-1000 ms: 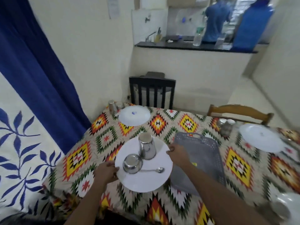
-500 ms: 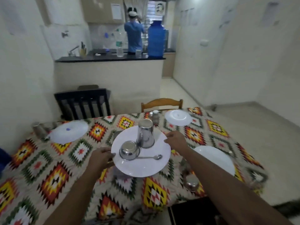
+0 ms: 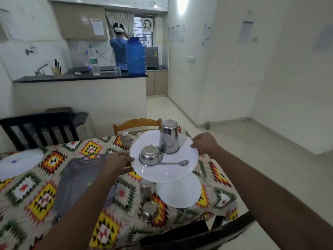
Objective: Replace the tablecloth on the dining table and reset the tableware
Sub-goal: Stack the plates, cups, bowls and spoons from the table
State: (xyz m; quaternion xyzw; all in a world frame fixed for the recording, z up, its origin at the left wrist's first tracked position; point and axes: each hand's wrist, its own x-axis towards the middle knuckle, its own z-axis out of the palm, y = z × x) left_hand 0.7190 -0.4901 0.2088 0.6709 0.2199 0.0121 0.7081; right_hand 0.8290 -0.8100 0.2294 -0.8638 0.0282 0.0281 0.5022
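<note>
White and loaded, the carried plate (image 3: pixel 163 173) hangs above the patterned tablecloth (image 3: pixel 36 201), pinched at its 9 o'clock rim by the left hand (image 3: pixel 117 162) and at 3 o'clock by the right hand (image 3: pixel 205 143), fingers curled under, thumbs on top. On it stand an upturned steel tumbler (image 3: pixel 169 137), an upturned steel bowl (image 3: pixel 150 157) and a spoon (image 3: pixel 173 163). This looks like a place setting in transit; whether clearing or resetting cannot be told. Next it needs a level carry, since the tumbler could topple, and a free spot clear of the second plate (image 3: pixel 180 194) directly beneath
</note>
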